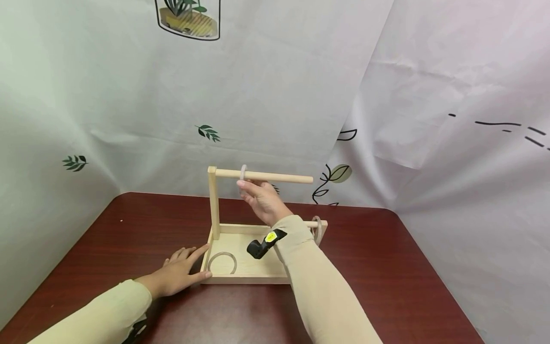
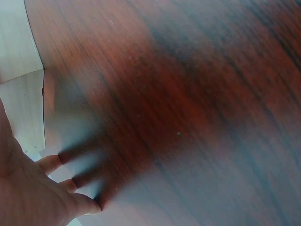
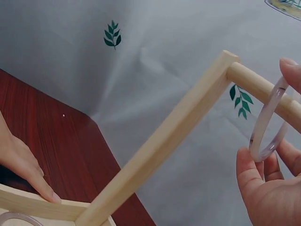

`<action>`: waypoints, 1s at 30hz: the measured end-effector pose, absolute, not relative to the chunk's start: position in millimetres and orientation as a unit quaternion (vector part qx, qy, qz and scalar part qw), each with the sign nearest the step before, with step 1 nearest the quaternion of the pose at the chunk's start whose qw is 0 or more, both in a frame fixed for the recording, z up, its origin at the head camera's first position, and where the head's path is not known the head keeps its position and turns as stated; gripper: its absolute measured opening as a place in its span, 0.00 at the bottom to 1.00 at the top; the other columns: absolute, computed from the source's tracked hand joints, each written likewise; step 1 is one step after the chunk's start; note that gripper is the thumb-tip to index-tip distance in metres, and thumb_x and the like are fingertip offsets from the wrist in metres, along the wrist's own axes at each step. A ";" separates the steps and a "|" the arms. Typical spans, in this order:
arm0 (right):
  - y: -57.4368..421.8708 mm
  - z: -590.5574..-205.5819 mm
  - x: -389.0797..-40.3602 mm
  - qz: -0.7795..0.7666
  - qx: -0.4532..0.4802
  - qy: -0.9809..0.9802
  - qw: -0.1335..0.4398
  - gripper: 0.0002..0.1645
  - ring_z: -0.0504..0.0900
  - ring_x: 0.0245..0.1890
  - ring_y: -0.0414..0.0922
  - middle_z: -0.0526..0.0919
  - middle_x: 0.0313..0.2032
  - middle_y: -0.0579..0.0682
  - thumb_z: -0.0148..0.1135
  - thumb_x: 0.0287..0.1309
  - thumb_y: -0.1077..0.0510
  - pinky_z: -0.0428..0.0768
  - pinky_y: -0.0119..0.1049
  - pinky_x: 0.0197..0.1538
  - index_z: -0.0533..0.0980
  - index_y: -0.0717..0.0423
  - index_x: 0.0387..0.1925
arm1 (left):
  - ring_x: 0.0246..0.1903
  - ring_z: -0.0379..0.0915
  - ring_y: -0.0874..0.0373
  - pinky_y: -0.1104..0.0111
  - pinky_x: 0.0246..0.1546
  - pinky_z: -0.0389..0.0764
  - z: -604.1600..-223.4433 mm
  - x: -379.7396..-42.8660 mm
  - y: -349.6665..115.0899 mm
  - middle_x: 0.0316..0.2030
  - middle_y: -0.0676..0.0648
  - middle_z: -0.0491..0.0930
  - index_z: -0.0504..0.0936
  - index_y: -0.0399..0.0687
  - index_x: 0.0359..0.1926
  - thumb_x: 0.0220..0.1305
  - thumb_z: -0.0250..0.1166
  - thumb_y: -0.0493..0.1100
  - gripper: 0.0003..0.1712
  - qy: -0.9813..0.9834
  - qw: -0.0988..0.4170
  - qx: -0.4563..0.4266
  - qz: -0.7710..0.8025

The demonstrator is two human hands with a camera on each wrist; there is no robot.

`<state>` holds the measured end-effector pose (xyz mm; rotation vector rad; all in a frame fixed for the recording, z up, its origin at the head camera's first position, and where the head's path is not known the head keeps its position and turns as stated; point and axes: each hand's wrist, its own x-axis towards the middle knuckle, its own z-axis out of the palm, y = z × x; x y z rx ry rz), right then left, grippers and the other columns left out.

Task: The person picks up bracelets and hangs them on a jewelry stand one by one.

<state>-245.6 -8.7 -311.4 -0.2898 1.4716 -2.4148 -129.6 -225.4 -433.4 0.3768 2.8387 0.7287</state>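
Observation:
My right hand [image 1: 264, 200] pinches a pale translucent bangle [image 3: 264, 125] between thumb and fingers. The bangle encircles the upper wooden rod [image 1: 283, 177], near the rod's left part. That rod juts rightward from an upright post [image 1: 214, 205] on a shallow wooden tray [image 1: 247, 280]. With fingers spread, my left hand [image 1: 174, 274] rests against the tray's left side, thumb at the front corner. A second bangle [image 1: 222, 253] lies inside the tray at the front left. On the lower rod [image 1: 310, 223] at the right hangs another bangle [image 1: 320, 230], partly hidden by my right sleeve.
The stand sits on a dark red-brown table [image 1: 369, 277]. Behind it hangs a pale cloth [image 1: 292, 95] printed with leaves, and more cloth encloses both sides. My right forearm crosses over the tray's right part and hides some of it.

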 end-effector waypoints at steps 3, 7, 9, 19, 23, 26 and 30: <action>-13.0 -311.9 -245.7 -0.839 -0.103 0.511 0.156 0.11 0.71 0.37 0.39 0.73 0.34 0.43 0.56 0.62 0.70 0.72 0.32 0.43 0.73 0.50 0.30 | 0.64 0.48 0.21 0.26 0.52 0.51 -433.3 -129.4 -225.8 0.65 0.26 0.59 0.55 0.53 0.74 0.63 0.57 0.67 0.46 0.956 0.094 0.126 0.247; -18.6 -312.6 -245.6 -0.839 -0.103 0.509 0.163 0.11 0.71 0.37 0.38 0.73 0.35 0.42 0.56 0.62 0.70 0.71 0.35 0.47 0.72 0.50 0.31 | 0.64 0.48 0.21 0.26 0.52 0.51 -433.7 -130.0 -226.5 0.65 0.26 0.59 0.55 0.54 0.74 0.63 0.57 0.67 0.46 0.956 0.095 0.125 0.246; -20.8 -312.5 -244.9 -0.837 -0.106 0.510 0.167 0.11 0.72 0.37 0.38 0.72 0.35 0.42 0.55 0.62 0.70 0.70 0.38 0.51 0.72 0.50 0.33 | 0.64 0.49 0.21 0.26 0.52 0.52 -434.6 -130.6 -226.8 0.65 0.27 0.59 0.55 0.54 0.74 0.63 0.57 0.68 0.46 0.957 0.094 0.125 0.244; -26.7 -313.7 -243.8 -0.832 -0.114 0.513 0.177 0.10 0.72 0.36 0.39 0.72 0.36 0.44 0.56 0.63 0.70 0.73 0.34 0.47 0.72 0.51 0.35 | 0.64 0.51 0.24 0.27 0.52 0.53 -434.9 -129.7 -224.9 0.65 0.29 0.61 0.56 0.55 0.74 0.62 0.58 0.68 0.46 0.958 0.084 0.129 0.242; -32.1 -314.6 -243.3 -0.831 -0.118 0.514 0.175 0.11 0.73 0.36 0.38 0.72 0.35 0.44 0.56 0.62 0.70 0.74 0.31 0.44 0.73 0.50 0.34 | 0.64 0.50 0.24 0.27 0.53 0.52 -435.2 -129.4 -224.6 0.65 0.28 0.60 0.56 0.55 0.74 0.62 0.58 0.68 0.46 0.957 0.091 0.125 0.245; -36.3 -314.6 -243.2 -0.829 -0.124 0.517 0.175 0.12 0.74 0.37 0.38 0.72 0.36 0.44 0.55 0.63 0.70 0.74 0.32 0.44 0.73 0.49 0.34 | 0.64 0.50 0.23 0.27 0.52 0.52 -434.8 -130.0 -225.0 0.65 0.28 0.60 0.55 0.55 0.74 0.63 0.58 0.67 0.46 0.957 0.092 0.124 0.245; -41.0 -312.5 -242.2 -0.826 -0.125 0.519 0.179 0.11 0.75 0.40 0.38 0.73 0.38 0.44 0.55 0.63 0.69 0.72 0.35 0.50 0.74 0.50 0.38 | 0.64 0.50 0.23 0.26 0.52 0.52 -434.2 -129.7 -225.6 0.65 0.28 0.60 0.55 0.55 0.74 0.63 0.58 0.68 0.46 0.958 0.090 0.124 0.244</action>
